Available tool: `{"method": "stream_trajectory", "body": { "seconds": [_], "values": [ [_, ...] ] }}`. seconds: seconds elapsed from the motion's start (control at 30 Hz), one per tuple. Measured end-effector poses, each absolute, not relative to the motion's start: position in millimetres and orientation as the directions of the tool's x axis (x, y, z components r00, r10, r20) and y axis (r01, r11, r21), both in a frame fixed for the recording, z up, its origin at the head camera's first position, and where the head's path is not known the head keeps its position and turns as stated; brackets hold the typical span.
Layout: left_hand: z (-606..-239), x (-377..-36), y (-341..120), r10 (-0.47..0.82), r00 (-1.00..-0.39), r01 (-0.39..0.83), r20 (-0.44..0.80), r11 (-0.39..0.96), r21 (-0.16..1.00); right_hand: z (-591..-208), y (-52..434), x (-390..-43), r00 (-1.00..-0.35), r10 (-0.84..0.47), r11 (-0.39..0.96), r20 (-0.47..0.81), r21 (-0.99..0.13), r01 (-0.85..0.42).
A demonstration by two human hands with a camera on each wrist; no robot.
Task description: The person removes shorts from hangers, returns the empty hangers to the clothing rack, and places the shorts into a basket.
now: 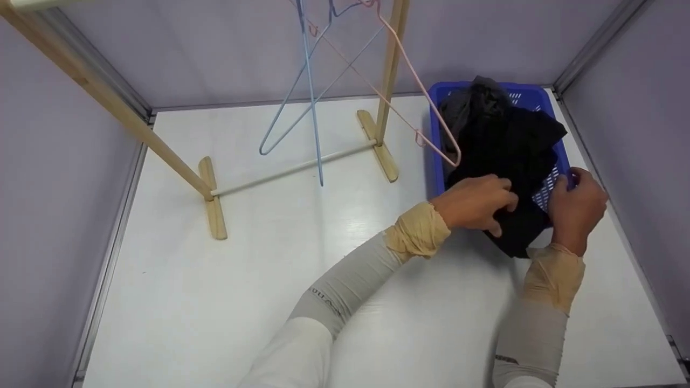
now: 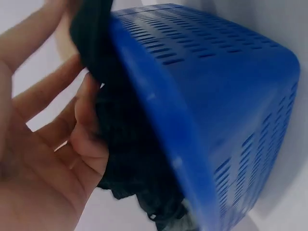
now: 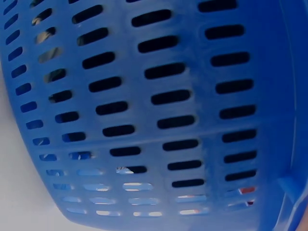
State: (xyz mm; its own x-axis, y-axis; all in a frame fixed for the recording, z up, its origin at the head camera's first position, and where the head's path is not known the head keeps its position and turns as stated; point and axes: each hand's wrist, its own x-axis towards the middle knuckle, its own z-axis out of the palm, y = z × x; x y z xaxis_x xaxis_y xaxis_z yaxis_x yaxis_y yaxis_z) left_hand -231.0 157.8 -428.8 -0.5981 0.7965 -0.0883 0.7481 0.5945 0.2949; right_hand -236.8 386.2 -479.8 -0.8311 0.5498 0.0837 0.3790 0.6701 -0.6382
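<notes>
A blue plastic basket (image 1: 437,161) with slotted walls holds a heap of dark clothes. One black garment (image 1: 517,231) drapes over its near rim, its lower end outside the basket. Over the basket's near left corner, my left hand (image 1: 477,202) touches the black cloth (image 2: 130,144) with loosely bent, spread fingers. Its thumb stands apart from the other fingers. My right hand (image 1: 579,207) grips the right rim near the front corner. In the right wrist view the slotted basket wall (image 3: 202,139) fills most of the picture, with dark cloth behind many slots.
A wooden rack (image 1: 294,170) stands left of the basket on the white table (image 1: 242,302). Blue hangers (image 1: 318,129) and a pink hanger (image 1: 418,73) hang from above, the pink one's corner overlapping the basket in the head view. Pale walls (image 1: 226,48) enclose the table's back and sides.
</notes>
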Motion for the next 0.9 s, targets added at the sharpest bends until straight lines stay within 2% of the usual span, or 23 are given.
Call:
{"method": "stream_trajectory", "body": {
  "seconds": [0.13,0.27,0.43,0.57,0.73,0.9],
  "values": [
    [-435.2,-233.3,158.1,0.798,-0.592,0.735,-0.116,0.593,0.329,-482.2,386.2,-235.4,-0.833,0.547,0.670,0.085,-0.641,0.374],
    [-440.8,-239.4,157.2,0.805,-0.592,0.741,-0.035,0.561,0.368,-481.3,387.2,-234.8,-0.828,0.552,0.674,0.099,-0.638,0.373],
    [-450.4,-250.3,154.3,0.737,-0.666,0.711,0.115,0.582,0.394,-479.2,388.2,-236.4,-0.827,0.553,0.675,0.103,-0.637,0.372],
    [-457.7,-257.6,150.7,0.700,-0.698,0.678,0.152,0.579,0.453,-480.5,388.1,-237.9,-0.826,0.556,0.666,0.089,-0.643,0.378],
    [-462.2,-264.2,148.5,0.739,-0.669,0.674,0.085,0.555,0.488,-482.3,388.3,-240.5,-0.832,0.548,0.672,0.084,-0.637,0.378],
    [-457.1,-264.9,152.4,0.796,-0.593,0.644,-0.120,0.558,0.522,-481.2,392.4,-241.2,-0.834,0.544,0.683,0.096,-0.627,0.374]
  ]
}}
